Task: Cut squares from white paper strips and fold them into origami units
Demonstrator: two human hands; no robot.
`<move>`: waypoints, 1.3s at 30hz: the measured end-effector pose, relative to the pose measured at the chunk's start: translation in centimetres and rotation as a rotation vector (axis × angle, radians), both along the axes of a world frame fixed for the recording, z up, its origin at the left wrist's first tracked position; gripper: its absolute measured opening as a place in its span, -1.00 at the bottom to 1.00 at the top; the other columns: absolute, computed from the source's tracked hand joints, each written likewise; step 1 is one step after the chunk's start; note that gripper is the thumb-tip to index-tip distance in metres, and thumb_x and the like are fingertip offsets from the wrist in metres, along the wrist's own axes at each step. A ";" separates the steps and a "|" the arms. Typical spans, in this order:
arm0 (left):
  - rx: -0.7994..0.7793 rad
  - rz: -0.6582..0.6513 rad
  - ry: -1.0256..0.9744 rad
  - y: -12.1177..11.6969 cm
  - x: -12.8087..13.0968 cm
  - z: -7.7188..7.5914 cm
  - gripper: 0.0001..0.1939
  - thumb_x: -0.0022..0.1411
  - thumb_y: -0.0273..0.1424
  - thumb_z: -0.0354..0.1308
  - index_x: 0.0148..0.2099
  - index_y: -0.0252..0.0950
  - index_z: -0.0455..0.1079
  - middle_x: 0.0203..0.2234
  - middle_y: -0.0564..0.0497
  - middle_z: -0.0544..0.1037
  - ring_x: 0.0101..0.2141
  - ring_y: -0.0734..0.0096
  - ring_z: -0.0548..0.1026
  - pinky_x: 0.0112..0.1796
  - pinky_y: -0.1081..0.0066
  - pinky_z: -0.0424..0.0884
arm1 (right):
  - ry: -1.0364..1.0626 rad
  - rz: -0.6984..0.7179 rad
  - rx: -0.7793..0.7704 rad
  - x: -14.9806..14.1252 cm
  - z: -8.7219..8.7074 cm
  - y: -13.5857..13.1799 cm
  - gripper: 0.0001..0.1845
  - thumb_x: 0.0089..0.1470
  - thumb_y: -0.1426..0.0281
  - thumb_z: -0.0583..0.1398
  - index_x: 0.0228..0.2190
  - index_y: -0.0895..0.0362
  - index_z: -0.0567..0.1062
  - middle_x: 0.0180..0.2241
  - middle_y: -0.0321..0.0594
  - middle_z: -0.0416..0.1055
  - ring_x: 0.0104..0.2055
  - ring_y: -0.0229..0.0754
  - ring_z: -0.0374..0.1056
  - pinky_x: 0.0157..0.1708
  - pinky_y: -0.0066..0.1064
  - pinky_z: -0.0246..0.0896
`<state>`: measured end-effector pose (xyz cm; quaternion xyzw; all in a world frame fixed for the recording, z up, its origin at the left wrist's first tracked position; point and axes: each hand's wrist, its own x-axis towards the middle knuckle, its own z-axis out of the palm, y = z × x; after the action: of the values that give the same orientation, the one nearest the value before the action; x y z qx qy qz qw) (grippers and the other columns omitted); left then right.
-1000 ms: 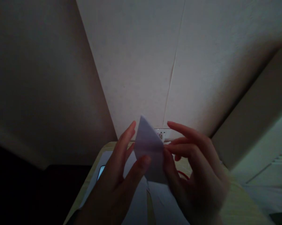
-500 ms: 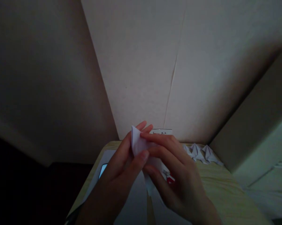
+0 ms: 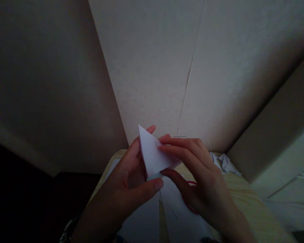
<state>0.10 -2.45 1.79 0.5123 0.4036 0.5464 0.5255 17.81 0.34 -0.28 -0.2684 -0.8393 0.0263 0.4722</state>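
Observation:
A folded piece of white paper (image 3: 153,152) is held up above the table, one sharp corner pointing up and to the left. Behind and below it, my left hand (image 3: 126,189) supports the paper's left edge, with the thumb at its lower side. From the right, my right hand (image 3: 202,175) pinches it, fingers across the front and thumb underneath. White paper sheets (image 3: 177,212) lie on the table below, and a red loop (image 3: 191,211), perhaps a scissors handle, shows partly behind my right hand.
At the table's back right rest several folded white paper pieces (image 3: 229,164), partly hidden by my right hand. The pale wooden table (image 3: 245,199) meets a wall (image 3: 152,74) behind. A white cabinet-like block (image 3: 275,135) stands on the right.
The paper has been turned and refolded, from a tall pointed shape to a slanted triangle. My right hand moved left over its front, uncovering the folded pieces at the back right.

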 end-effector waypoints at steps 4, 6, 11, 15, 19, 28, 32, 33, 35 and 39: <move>-0.048 -0.070 -0.041 -0.6 -0.4 -0.5 -0.23 0.14 -0.43 0.43 0.35 0.03 0.32 0.13 0.02 0.62 0.20 0.05 0.48 0.05 0.37 0.52 | 0.030 0.034 -0.100 0.2 0.1 -0.2 -0.67 0.25 0.55 0.24 0.04 0.16 0.45 0.10 -0.20 0.44 0.13 -0.24 0.27 0.16 -0.53 0.11; -0.070 -0.079 -0.099 -0.7 -0.1 -0.3 -0.28 0.14 -0.42 0.44 0.31 0.05 0.37 0.11 0.07 0.63 0.15 0.14 0.53 0.01 0.45 0.53 | 0.069 0.062 -0.168 0.2 0.2 -0.4 -0.64 0.24 0.59 0.21 0.04 0.12 0.44 0.09 -0.25 0.43 0.13 -0.27 0.27 0.16 -0.55 0.12; -0.085 -0.072 -0.143 -0.6 0.6 -0.1 -0.52 0.22 -0.34 0.39 0.16 0.13 0.50 0.01 0.18 0.69 -0.02 0.31 0.65 -0.17 0.61 0.55 | 0.172 0.094 -0.281 0.1 0.4 -0.8 -0.55 0.15 0.69 0.15 0.02 0.09 0.44 0.04 -0.29 0.44 0.11 -0.31 0.30 0.12 -0.56 0.17; -0.047 -0.070 -0.064 0.1 0.6 -0.6 -0.72 0.30 -0.28 0.32 0.04 0.15 0.59 -0.12 0.20 0.73 -0.23 0.45 0.67 -0.29 0.67 0.51 | 0.304 0.124 -0.404 0.3 0.7 -1.0 -0.60 0.12 0.67 0.15 -0.07 0.08 0.49 -0.11 -0.31 0.52 -0.04 -0.27 0.41 -0.05 -0.48 0.31; 0.021 -0.011 0.078 0.3 0.5 -0.6 -0.81 0.32 -0.31 0.29 -0.06 0.05 0.65 -0.24 0.18 0.73 -0.29 0.48 0.61 -0.30 0.67 0.46 | 0.471 0.180 -0.631 0.4 1.4 -1.2 -0.74 0.19 0.56 0.16 -0.18 0.03 0.56 -0.20 -0.33 0.60 -0.10 -0.21 0.51 -0.10 -0.40 0.41; -0.099 0.017 0.075 0.2 1.3 0.6 -0.87 0.15 -0.39 0.37 -0.22 -0.17 0.68 -0.52 0.11 0.65 -0.50 0.44 0.48 -0.50 0.59 0.37 | 0.665 0.083 -0.828 0.7 1.3 -1.0 -0.87 0.17 0.37 0.27 -0.43 0.02 0.56 -0.48 -0.34 0.55 -0.45 -0.21 0.49 -0.52 -0.51 0.40; -0.085 0.023 0.141 0.3 1.3 0.6 -0.91 0.19 -0.38 0.34 -0.26 -0.20 0.68 -0.53 0.10 0.65 -0.53 0.48 0.45 -0.53 0.60 0.33 | 0.703 0.052 -0.837 0.7 1.2 -0.7 -0.87 0.17 0.39 0.28 -0.44 0.03 0.57 -0.48 -0.33 0.56 -0.48 -0.23 0.48 -0.54 -0.52 0.37; -0.080 0.019 0.129 0.3 1.4 0.6 -0.91 0.19 -0.38 0.34 -0.26 -0.19 0.68 -0.53 0.10 0.65 -0.54 0.48 0.46 -0.53 0.60 0.33 | 0.719 0.048 -0.831 0.7 1.2 -0.7 -0.87 0.16 0.39 0.29 -0.44 0.03 0.56 -0.48 -0.33 0.56 -0.49 -0.24 0.48 -0.55 -0.53 0.37; -0.084 0.011 0.071 0.2 1.5 0.7 -0.87 0.16 -0.40 0.36 -0.20 -0.17 0.68 -0.51 0.09 0.68 -0.53 0.46 0.51 -0.48 0.58 0.39 | 0.746 0.028 -0.823 0.7 1.1 -0.6 -0.87 0.17 0.38 0.29 -0.44 0.04 0.54 -0.49 -0.33 0.56 -0.51 -0.24 0.47 -0.58 -0.54 0.35; -0.153 0.018 0.058 -0.2 1.9 0.8 -0.71 0.06 -0.42 0.42 -0.11 -0.14 0.66 -0.50 0.10 0.69 -0.52 0.38 0.57 -0.43 0.51 0.48 | 0.777 0.031 -0.802 1.0 1.1 -0.4 -0.91 0.14 0.41 0.31 -0.42 0.04 0.54 -0.49 -0.33 0.56 -0.46 -0.25 0.50 -0.55 -0.56 0.39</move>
<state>1.97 -2.61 2.64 0.4825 0.4639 0.5037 0.5461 18.84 -0.03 0.79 -0.3852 -0.5315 0.4474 0.6074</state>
